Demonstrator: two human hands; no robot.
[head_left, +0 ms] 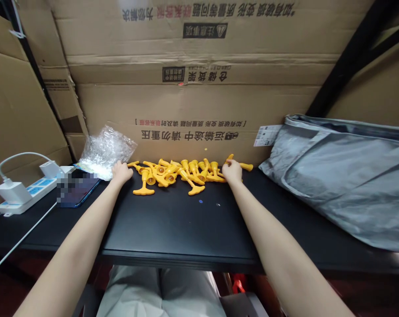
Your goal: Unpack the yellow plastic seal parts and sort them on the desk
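Note:
A pile of yellow plastic T-handled pieces with cup-shaped ends (173, 171) lies along the back of the black tabletop (173, 224). My right hand (232, 171) is at the pile's right end, fingers closed around the handle of one yellow T-handled piece (247, 167); its cup end sticks out to the right. At the left end, my left hand (121, 172) has its fingers curled in, between the pile and a clear plastic bag (107, 147). A yellow tip shows just beside those fingers; what they grip is hidden.
A cardboard wall (192, 105) stands directly behind the pile. On the left are a phone (78, 190), a white power strip (37, 190) with plugs, and a white cable. A large grey bag (334, 176) takes up the right side. Small bits lie on the tabletop.

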